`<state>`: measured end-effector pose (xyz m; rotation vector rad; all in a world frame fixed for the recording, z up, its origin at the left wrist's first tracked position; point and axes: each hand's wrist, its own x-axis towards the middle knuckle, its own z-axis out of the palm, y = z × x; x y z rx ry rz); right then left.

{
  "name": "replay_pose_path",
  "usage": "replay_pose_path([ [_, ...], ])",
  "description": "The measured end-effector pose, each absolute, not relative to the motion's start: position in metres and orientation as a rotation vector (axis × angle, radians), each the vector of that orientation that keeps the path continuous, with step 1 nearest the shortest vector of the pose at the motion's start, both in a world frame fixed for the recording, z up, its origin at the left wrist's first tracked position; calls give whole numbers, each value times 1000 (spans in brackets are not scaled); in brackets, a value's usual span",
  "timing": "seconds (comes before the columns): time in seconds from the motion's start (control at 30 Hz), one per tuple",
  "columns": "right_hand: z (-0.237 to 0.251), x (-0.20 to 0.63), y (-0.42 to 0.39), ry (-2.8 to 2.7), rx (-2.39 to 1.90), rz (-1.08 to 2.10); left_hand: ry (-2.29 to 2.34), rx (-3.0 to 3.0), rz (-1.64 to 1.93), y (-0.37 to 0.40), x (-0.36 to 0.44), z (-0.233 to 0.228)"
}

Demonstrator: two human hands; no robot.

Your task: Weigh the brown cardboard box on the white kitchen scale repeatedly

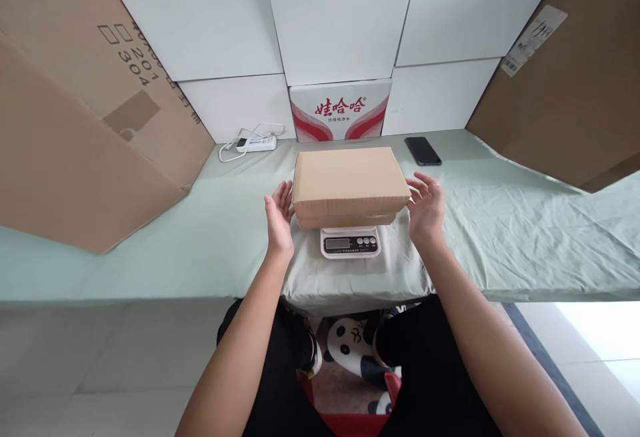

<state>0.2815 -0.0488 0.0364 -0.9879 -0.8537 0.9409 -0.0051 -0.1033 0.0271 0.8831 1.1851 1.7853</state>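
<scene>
Head view, looking down over the worktop [525, 224], draped in a pale green cloth that wrinkles off to the right. Biggest on show are the brown cardboard sheets: one large cardboard panel [75, 124] leaning in from the left with printed numbers on it, and another cardboard panel [565, 84] on the right carrying a white label. Behind them rises a wall of white boxes [340, 17], and at its foot stands a white carton with red lettering [340, 110].

Centre stage now: a closed brown cardboard box [350, 185] sits flat on top of a small white kitchen scale [350, 242], hanging over it on every side so only the scale's front panel with display and buttons peeks out. The scale stands at the near edge of the worktop, right in front of the person.

The left hand [279, 218] is at the box's left end, palm turned inward, grip spread, fingertips right at the box's corner; contact can't be made out. The right hand [426, 207] mirrors it at the right end, fingers spread and loosely curled, just beside the box, holding nothing.

Smaller bits at the back: a white power strip [256, 143] with its cable to the left, and a dark phone [423, 150] lying flat to the right.
</scene>
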Motion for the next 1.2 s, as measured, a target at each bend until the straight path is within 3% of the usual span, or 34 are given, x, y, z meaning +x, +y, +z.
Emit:
replay_pose_path([
  [0.8,30,286,-45,-898,-1002,924,1197,831,1794,-102,-8,25],
  [1.0,31,279,-59,-1102,-1050,753,1264,896,1810,-102,0,22],
  [1.2,33,264,-76,-1190,-1071,798,1205,1059,1806,-105,12,21],
])
